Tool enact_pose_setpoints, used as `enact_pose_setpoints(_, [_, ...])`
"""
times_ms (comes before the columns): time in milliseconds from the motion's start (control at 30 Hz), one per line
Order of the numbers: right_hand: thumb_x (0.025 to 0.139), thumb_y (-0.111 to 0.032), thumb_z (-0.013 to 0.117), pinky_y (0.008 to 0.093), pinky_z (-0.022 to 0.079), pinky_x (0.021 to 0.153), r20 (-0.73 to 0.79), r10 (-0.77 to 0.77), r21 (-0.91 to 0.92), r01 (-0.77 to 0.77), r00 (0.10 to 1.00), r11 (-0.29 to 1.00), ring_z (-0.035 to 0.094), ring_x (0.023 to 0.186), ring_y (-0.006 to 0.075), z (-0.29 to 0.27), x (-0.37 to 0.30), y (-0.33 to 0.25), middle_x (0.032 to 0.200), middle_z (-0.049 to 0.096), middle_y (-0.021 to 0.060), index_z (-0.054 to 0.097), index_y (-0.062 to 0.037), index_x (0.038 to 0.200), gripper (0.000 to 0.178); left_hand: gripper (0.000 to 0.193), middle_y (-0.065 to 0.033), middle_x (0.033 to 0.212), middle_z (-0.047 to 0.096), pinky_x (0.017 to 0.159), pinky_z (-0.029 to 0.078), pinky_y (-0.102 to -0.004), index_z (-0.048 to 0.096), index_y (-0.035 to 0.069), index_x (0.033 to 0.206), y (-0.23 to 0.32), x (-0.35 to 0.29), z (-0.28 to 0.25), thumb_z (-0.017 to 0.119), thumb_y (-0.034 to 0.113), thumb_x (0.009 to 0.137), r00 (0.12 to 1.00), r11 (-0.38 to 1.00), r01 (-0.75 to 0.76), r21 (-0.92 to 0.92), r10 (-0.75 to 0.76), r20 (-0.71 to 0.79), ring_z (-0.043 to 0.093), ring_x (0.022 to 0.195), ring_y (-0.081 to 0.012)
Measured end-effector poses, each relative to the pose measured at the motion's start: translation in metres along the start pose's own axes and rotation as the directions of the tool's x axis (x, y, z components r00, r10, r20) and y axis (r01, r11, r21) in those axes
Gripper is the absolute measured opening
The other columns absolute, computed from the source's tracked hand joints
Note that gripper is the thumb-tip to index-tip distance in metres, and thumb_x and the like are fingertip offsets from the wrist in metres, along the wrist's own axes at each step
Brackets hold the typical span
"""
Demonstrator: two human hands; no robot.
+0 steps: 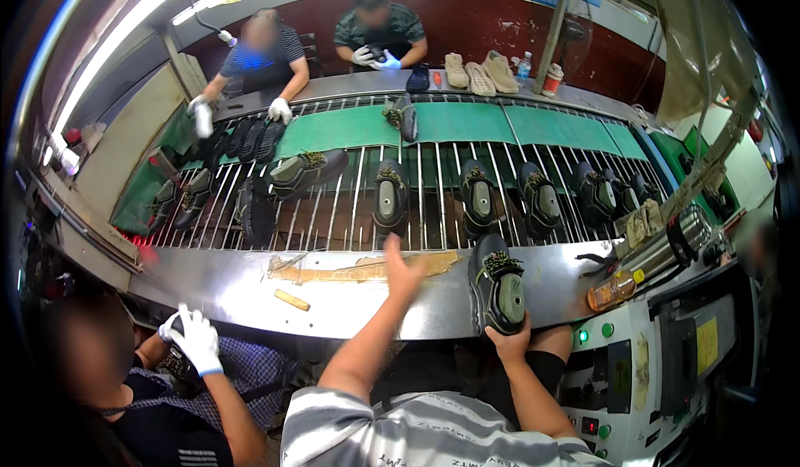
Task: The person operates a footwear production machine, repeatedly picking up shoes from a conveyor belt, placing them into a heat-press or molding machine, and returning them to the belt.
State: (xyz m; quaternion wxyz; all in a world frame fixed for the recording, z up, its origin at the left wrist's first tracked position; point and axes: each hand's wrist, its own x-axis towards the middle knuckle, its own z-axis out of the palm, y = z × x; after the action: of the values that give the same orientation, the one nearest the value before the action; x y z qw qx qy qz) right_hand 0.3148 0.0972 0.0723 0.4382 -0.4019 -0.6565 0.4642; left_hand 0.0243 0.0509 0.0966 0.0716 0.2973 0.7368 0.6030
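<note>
My right hand (pixel 510 344) grips the heel end of a black shoe (pixel 497 288) with green laces. The shoe stands sole-up on the steel counter (pixel 242 288) in front of me. My left hand (pixel 402 271) is raised over the counter's far edge, fingers spread and empty. It is nearest to another black shoe (pixel 390 200), which lies on the rod conveyor (pixel 429 167) just beyond it. Several more black shoes (pixel 477 200) ride in a row on the rods to the right.
A co-worker's white-gloved hands (pixel 196 338) work at lower left. Two people face me across the conveyor, beside beige soles (pixel 479 75). A control panel with green buttons (pixel 617 375), an amber bottle (pixel 612 292) and pliers (pixel 596 260) sit at right. A small wooden stick (pixel 292 299) lies on the counter.
</note>
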Motion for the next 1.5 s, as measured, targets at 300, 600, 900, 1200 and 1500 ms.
enact_pose_setpoints(300, [0.063,-0.018,0.085,0.0351,0.049,0.087,0.091,-0.006,-0.125,0.017,0.996,0.992,0.063,0.100,0.0245,0.056,-0.050,-0.078,0.112,0.062,0.0151,0.047,-0.0011,0.127,0.076,0.126,-0.0379,0.148,0.015,0.114,0.024,-0.0480,0.011,-0.006,0.149,0.056,-0.151,-0.019,0.080,0.056,0.064,0.842,0.988,0.149,0.026,-0.141,0.522,0.023,0.139,-0.0483])
enact_pose_setpoints(600, [0.070,-0.021,0.076,0.0430,0.045,0.098,0.406,0.003,-0.322,0.140,0.914,0.937,0.054,0.117,0.0378,0.050,-0.120,-0.057,0.126,0.054,0.0235,0.044,0.0010,0.132,0.073,0.104,-0.0259,0.146,0.035,0.112,0.030,-0.0380,0.030,0.000,0.147,0.050,-0.149,-0.069,0.080,0.032,0.062,0.851,0.999,-0.001,0.034,-0.017,0.525,0.035,0.137,-0.0364])
enact_pose_setpoints(900, [0.070,-0.007,0.068,0.0418,0.045,0.098,0.532,-0.348,-0.104,0.467,0.772,0.878,0.056,0.115,0.0370,0.051,-0.101,-0.093,0.124,0.059,0.0196,0.058,-0.0012,0.120,0.051,0.080,-0.0130,0.116,0.059,0.094,0.051,-0.0388,0.040,0.005,0.143,0.031,-0.099,-0.147,0.059,0.005,0.065,0.584,0.421,0.771,-0.477,-0.170,0.794,0.061,0.107,-0.0244])
enact_pose_setpoints(1200, [0.074,0.000,0.063,0.0297,0.047,0.059,0.359,-0.246,-0.231,0.341,0.900,0.911,0.056,0.063,0.0184,0.043,-0.046,-0.042,0.078,0.061,0.0097,0.066,-0.0026,0.087,0.013,0.070,-0.0209,0.127,0.055,0.094,0.051,-0.0526,0.041,0.003,0.139,-0.042,-0.091,-0.185,0.052,0.016,0.071,0.805,0.177,0.460,-0.870,-0.496,0.325,0.059,0.112,-0.0363])
enact_pose_setpoints(1500, [0.079,-0.023,0.059,0.0426,0.050,0.065,0.648,-0.029,-0.466,0.427,0.761,0.775,0.064,0.072,0.0318,0.151,0.042,-0.009,0.076,0.065,0.0127,0.068,-0.0095,0.086,0.018,0.045,-0.0039,0.085,0.062,0.066,0.051,-0.0305,0.064,0.003,0.110,-0.067,0.206,-0.253,0.058,-0.002,0.065,0.900,0.824,0.435,-0.362,-0.391,0.190,0.060,0.073,-0.0158])
